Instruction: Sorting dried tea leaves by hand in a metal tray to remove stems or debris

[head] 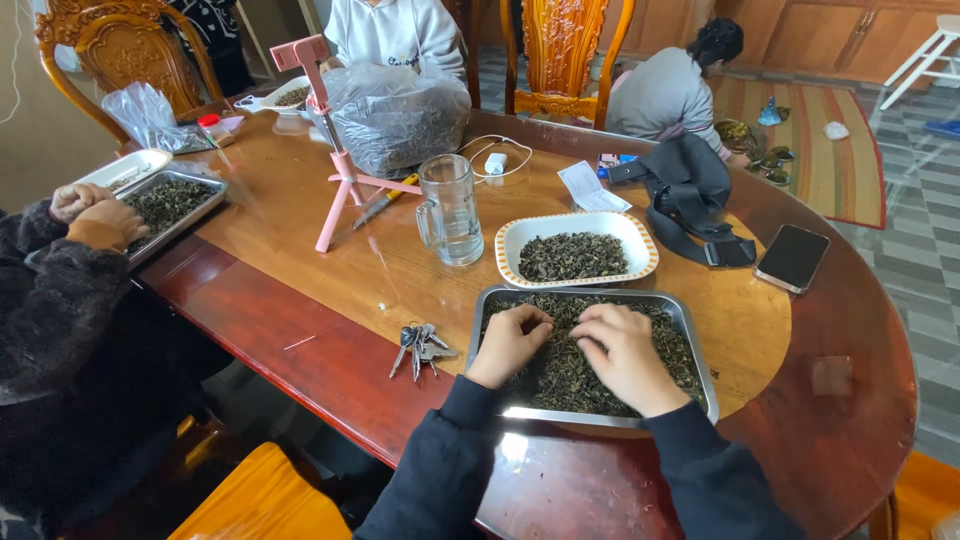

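Both of your hands rest palm-down in the metal tray [694,340] of dark dried leaves [672,350] at the near edge of the tabletop [300,250]: your left hand [508,343] has its fingers curled into the leaves, and your right hand [630,357] lies just beside it with fingers loosely bent over them. Just beyond the tray sits a white dish [640,232] of the same leaves, with a glass mug [450,210] to its left, keys [420,345] left of the tray, and a phone [793,257] far right.
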